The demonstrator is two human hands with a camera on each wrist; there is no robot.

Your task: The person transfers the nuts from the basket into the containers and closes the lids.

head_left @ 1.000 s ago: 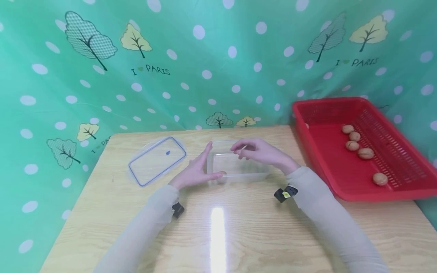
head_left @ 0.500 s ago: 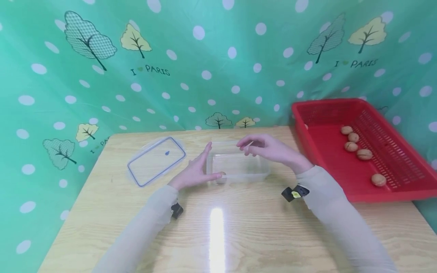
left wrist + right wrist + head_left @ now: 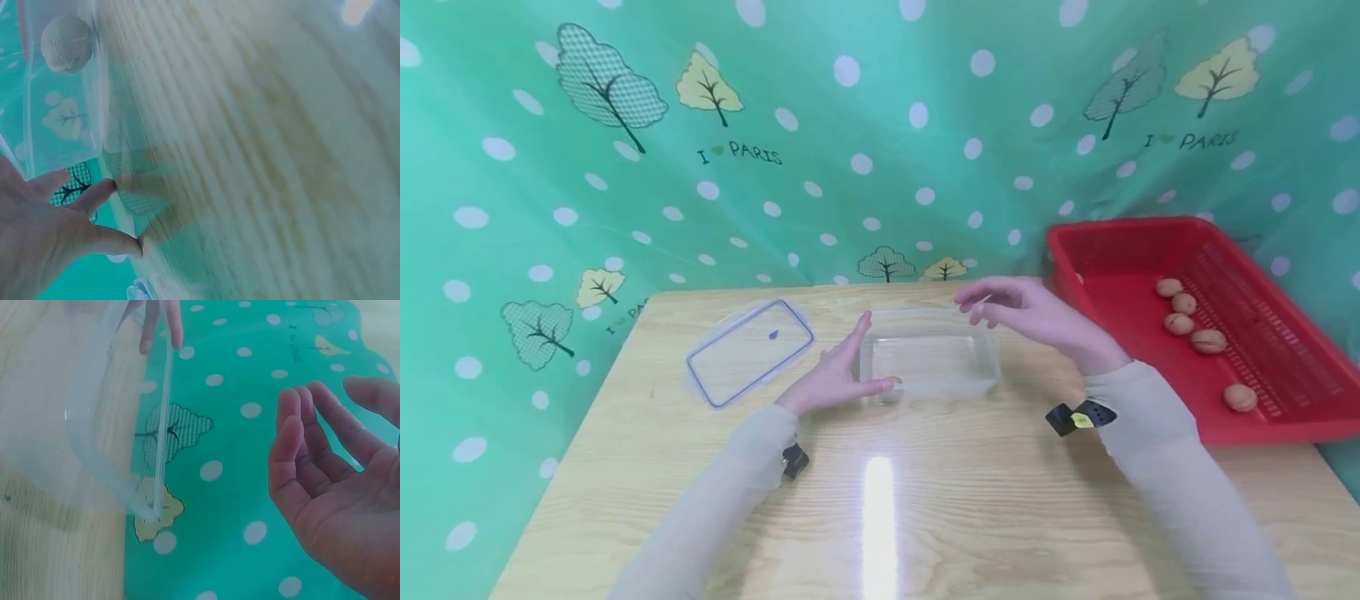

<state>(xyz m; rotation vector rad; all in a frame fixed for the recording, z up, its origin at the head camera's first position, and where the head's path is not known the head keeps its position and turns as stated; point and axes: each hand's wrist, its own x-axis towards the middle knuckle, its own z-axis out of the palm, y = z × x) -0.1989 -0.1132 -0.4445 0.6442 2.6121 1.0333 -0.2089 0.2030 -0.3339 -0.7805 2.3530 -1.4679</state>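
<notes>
My left hand (image 3: 831, 379) rests against the left end of a clear plastic container (image 3: 951, 385), fingers spread and fairly straight, the thumb along its front wall. A walnut (image 3: 67, 44) shows through the container's clear wall in the left wrist view; in the head view the left thumb partly covers it. Above and beyond the container's right end hovers my right hand (image 3: 1037, 317). Its fingers are loosely bent, and the right wrist view shows nothing held between them. That hand is apart from the container's rim (image 3: 164, 425).
A red plastic basket (image 3: 1138, 392) stands on the right with several walnuts (image 3: 1209, 341) in it. At the left lies a clear lid with a blue seal (image 3: 749, 354). Behind the wooden table (image 3: 970, 500) hangs a green patterned cloth (image 3: 820, 100).
My right hand has risen out from over the container and moved right, towards the red basket. My left hand has stayed at the container's left end.
</notes>
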